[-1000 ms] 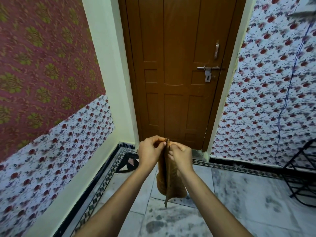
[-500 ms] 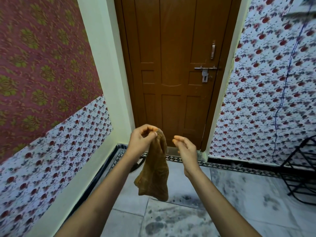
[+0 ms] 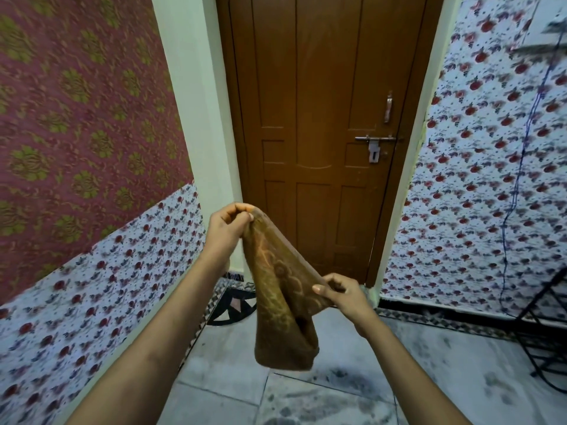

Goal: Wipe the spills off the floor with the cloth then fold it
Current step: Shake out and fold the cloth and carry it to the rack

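A: Entry, head view. Where is the cloth [image 3: 280, 305]?

B: Mid-air, centre of view, in front of the brown door [image 3: 319, 133], clear of the floor [image 3: 383, 357]. Brown, patterned, already doubled over; its lower end hangs free toward 6 o'clock.

A: Hands?

B: Left hand [image 3: 227, 231] sits at 11 o'clock from the cloth's middle, fingers curled, thumb and fingertips pinching the top corner. Right hand [image 3: 343, 294] sits at 3 o'clock, lower, thumb on top and fingers curled under, pinching a side edge.

A: Why the high-low arrangement?

B: Judgement: the raised left pinch lets gravity pull the layers straight, while the right draws one edge outward, so the fabric spreads into a slanted sheet between the two grips. That exposes the edges for the next fold.

A: Stage of task?

B: Dark blotches show on the grey tiles at 5 to 6 o'clock; whether they are wet spill, drying marks or stone pattern I cannot tell. With the cloth lifted and doubled, I take this as the folding step.

A: Risks?

B: Limp fabric. Both grips are fingertip pinches, so a layer could slip and the free end sag unevenly. Bringing the right-hand edge up to the left pinch would need the corners matched.
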`<state>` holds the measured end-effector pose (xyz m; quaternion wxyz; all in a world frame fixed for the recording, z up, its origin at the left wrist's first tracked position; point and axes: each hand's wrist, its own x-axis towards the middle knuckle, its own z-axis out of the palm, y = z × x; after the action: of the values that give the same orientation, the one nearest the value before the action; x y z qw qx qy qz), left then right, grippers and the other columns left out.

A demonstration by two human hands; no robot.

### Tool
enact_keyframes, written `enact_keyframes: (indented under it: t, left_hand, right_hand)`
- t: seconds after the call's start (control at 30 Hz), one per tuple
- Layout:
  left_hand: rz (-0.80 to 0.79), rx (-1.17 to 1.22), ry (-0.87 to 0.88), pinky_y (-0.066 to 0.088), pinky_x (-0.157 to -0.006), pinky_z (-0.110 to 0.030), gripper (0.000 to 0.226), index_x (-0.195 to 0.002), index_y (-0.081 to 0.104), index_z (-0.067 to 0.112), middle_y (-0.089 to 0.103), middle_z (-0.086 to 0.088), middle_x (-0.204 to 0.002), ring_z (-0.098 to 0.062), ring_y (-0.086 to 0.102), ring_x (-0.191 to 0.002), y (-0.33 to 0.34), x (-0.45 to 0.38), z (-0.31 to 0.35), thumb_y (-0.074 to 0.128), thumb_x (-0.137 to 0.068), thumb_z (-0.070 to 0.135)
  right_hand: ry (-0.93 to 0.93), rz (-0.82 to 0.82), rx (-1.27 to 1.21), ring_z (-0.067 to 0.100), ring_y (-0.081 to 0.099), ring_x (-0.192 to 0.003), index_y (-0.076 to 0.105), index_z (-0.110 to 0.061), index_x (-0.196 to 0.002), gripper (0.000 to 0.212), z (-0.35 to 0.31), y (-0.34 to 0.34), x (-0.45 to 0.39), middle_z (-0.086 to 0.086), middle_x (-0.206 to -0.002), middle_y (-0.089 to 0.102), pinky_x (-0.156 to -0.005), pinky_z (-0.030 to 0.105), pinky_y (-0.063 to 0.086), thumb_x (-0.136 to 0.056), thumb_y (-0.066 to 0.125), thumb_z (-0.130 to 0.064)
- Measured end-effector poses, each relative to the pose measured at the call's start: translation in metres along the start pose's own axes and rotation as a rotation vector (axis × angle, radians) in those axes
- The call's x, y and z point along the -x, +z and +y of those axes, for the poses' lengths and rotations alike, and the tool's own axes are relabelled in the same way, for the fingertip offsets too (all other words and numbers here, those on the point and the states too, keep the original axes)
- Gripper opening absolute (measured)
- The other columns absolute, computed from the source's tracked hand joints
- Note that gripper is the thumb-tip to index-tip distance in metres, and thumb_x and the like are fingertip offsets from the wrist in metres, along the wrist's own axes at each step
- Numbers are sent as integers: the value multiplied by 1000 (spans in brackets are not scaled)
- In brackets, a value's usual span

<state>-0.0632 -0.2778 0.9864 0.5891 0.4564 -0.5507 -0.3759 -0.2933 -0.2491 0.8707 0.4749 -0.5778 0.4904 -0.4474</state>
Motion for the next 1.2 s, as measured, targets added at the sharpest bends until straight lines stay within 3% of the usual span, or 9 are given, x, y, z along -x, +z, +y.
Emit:
enact_keyframes:
  t: [0.1,0.2,0.43,0.57,0.7,0.83,1.03,1.13,1.2]
  left_hand:
    - [87,-9,-15,48,-59,-18,33,-69,67,24,62,6,-71,-7,58,-70,-8,-6,-2,50,-87,3]
    - [142,-35,-43,45,-60,-21,26,-74,67,22,61,3,-74,-9,55,-71,-12,-8,-8,51,-88,8]
    - [209,-1,-112,48,-63,-26,20,-79,62,16,56,-2,-74,-14,54,-72,-21,-6,-23,49,-91,7]
    - [223,35,-134,50,-59,-24,22,-74,60,17,56,-1,-74,-11,55,-69,-19,-3,-27,50,-90,5]
    - [196,60,-162,49,-57,-22,20,-77,63,15,58,2,-69,-8,55,-63,-21,-3,-20,51,-90,6]
    - [-21,248,-183,46,-46,-13,15,-86,66,10,58,10,-50,-1,52,-44,-41,-10,-6,52,-89,3]
    - [131,-2,-292,52,-50,-18,12,-77,62,5,60,-9,-71,-14,60,-58,-15,-9,-19,57,-87,0]
    - [139,-37,-291,58,-68,-31,14,-77,64,10,66,-11,-83,-23,65,-77,3,7,-31,59,-87,2]
    - [119,-41,-274,58,-72,-35,15,-77,66,13,68,-11,-86,-25,67,-81,15,20,-35,60,-86,3]
  right_hand:
    - [23,68,-13,4,64,-71,68,-18,-81,4,2,-10,0,-4,-76,68,-62,15,48,-85,66,-19]
    - [36,155,-42,11,63,-80,66,-18,-84,4,-4,-18,-4,-2,-81,67,-66,20,46,-86,64,-21]
    - [-2,340,-336,14,66,-87,69,-21,-88,6,-45,-35,-15,1,-87,70,-74,25,55,-86,63,-18]
    - [-30,415,-495,9,64,-80,69,-17,-89,6,-67,-34,-22,-1,-83,69,-63,19,55,-85,65,-19]
    - [-36,425,-420,13,63,-86,69,-14,-92,9,-74,-37,-24,3,-89,68,-74,25,56,-85,65,-17]
    - [23,305,-658,13,66,-77,70,-12,-89,10,-77,-51,-23,1,-78,71,-67,22,57,-79,68,-15]
    - [104,593,-143,18,65,-76,72,-12,-85,7,-67,-28,-35,8,-84,71,-75,36,56,-81,70,-17]
    - [89,613,-51,9,57,-62,73,-13,-87,9,-59,-7,-30,2,-76,69,-60,29,50,-83,68,-19]
    - [110,574,-50,11,57,-65,72,-14,-88,8,-53,7,-24,1,-75,68,-61,28,48,-84,66,-18]
